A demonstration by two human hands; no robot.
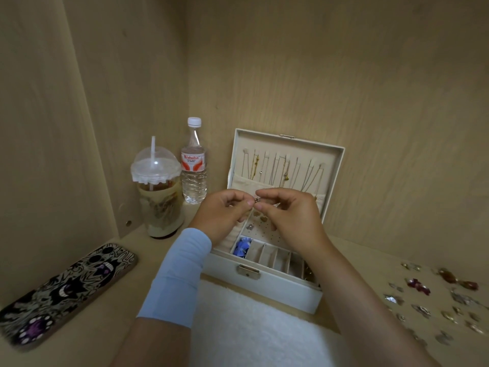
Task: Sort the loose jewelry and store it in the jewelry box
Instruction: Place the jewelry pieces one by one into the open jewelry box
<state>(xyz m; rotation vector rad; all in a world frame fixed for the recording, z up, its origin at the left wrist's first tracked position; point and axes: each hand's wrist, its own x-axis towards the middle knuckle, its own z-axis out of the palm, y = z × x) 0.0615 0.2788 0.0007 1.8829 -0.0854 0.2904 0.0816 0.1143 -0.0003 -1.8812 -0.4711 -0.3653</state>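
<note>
A white jewelry box [267, 286] stands open in the middle, with several thin necklaces [283, 170] hanging inside its raised lid. Blue flower pieces [242, 247] fill its front left compartment. A few gold studs [260, 215] sit on the perforated earring panel. My left hand [225, 213] and my right hand [288, 215] meet above the box. Their fingertips pinch one small earring [257, 200] between them. Loose jewelry [436, 300], red, silver and gold, lies scattered on the shelf at the right.
A lidded iced drink cup [158, 192] with a straw and a water bottle [194, 162] stand at the back left. A patterned phone [66, 292] lies at the left. A white towel [251, 327] covers the shelf in front of the box. Wooden walls enclose the space.
</note>
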